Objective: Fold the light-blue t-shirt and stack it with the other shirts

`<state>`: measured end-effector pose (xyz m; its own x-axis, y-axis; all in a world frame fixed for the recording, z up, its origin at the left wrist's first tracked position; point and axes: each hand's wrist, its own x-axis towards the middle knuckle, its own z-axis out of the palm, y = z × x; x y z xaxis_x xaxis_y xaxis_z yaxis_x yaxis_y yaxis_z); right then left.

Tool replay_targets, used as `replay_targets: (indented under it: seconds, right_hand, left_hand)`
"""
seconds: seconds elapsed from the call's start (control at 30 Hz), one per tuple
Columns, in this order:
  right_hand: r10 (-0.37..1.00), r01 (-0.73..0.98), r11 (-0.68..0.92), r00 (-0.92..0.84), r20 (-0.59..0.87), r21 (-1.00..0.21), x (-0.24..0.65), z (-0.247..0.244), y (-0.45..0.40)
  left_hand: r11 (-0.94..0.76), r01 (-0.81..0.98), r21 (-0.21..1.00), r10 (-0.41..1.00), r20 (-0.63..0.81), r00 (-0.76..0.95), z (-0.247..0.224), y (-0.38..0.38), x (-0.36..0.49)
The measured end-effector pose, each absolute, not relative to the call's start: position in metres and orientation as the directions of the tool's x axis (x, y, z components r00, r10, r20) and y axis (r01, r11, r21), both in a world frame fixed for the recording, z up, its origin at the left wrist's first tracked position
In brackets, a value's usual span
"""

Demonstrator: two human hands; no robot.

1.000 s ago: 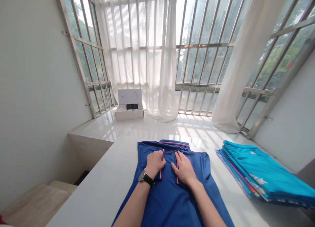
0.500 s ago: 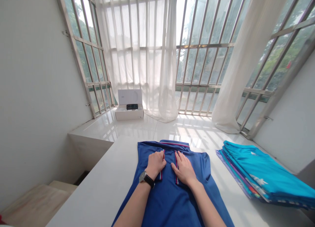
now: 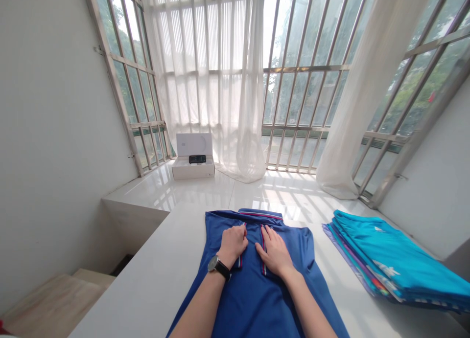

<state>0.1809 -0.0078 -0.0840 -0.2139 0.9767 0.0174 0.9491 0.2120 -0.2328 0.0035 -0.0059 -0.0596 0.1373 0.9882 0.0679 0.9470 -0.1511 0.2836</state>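
A dark blue polo shirt [image 3: 253,304] lies spread on the white table, its collar [image 3: 260,214] edged in red and white at the far end. Both sleeves are folded inward, so their striped cuffs face each other near the middle. My left hand [image 3: 232,245], with a black-strapped watch [image 3: 219,267] at the wrist, has its fingers curled at the left sleeve's cuff; the fingertips are partly hidden. Resting flat on the right sleeve beside its cuff, my right hand [image 3: 274,252] has its fingers stretched out and thumb apart.
On the right stands a pile of folded clothes [image 3: 396,259], bright blue on top. An open white box [image 3: 193,170] with a black device [image 3: 197,159] sits on the sill ahead. The white table [image 3: 147,279] drops off at its left edge. Sheer curtains [image 3: 220,93] hang before barred windows.
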Motion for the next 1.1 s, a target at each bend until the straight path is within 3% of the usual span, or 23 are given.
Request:
replay_targets:
  seconds: [1.1]
  right_hand:
    - [0.975,0.945,0.221,-0.219,0.035,-0.240,0.1814,-0.0857,-0.0077]
  left_hand:
    - [-0.180,0.900,0.398,0.981,0.135,0.137,-0.0675,-0.0018,0.0032]
